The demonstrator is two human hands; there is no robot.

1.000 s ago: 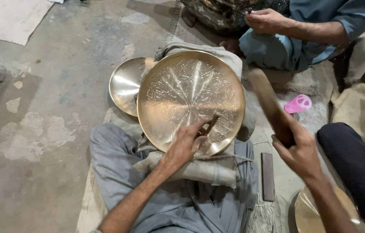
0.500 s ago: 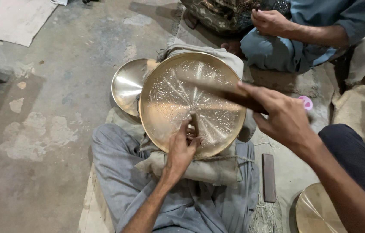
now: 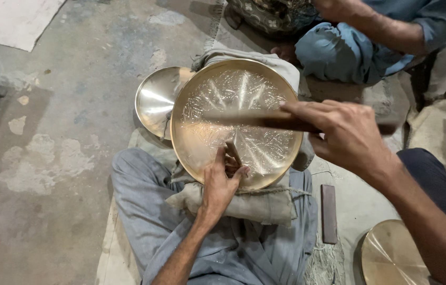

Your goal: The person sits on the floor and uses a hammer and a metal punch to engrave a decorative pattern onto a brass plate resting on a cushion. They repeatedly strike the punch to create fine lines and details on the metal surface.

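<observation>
left hand [image 3: 222, 182] pinches chisel [image 3: 232, 153] on brass plate [image 3: 236, 121] | right hand [image 3: 347, 134] grips mallet [image 3: 260, 119], blurred, just above chisel | risk: mallet glances off, strikes left fingers [image 3: 243, 171]

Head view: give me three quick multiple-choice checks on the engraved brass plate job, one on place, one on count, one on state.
1. Where does the engraved brass plate rest?
A. on a cloth pad over the lap
B. on bare floor
C. on a bench

2. How many round metal dishes show?
A. one
B. three
C. five

3. What is the right hand doing?
A. lying flat on the floor
B. hanging free
C. gripping a wooden stick

Answers: A, the cloth pad lies beneath it; B, with the smaller bowl and a disc; C, fingers wrap the stick.
</observation>
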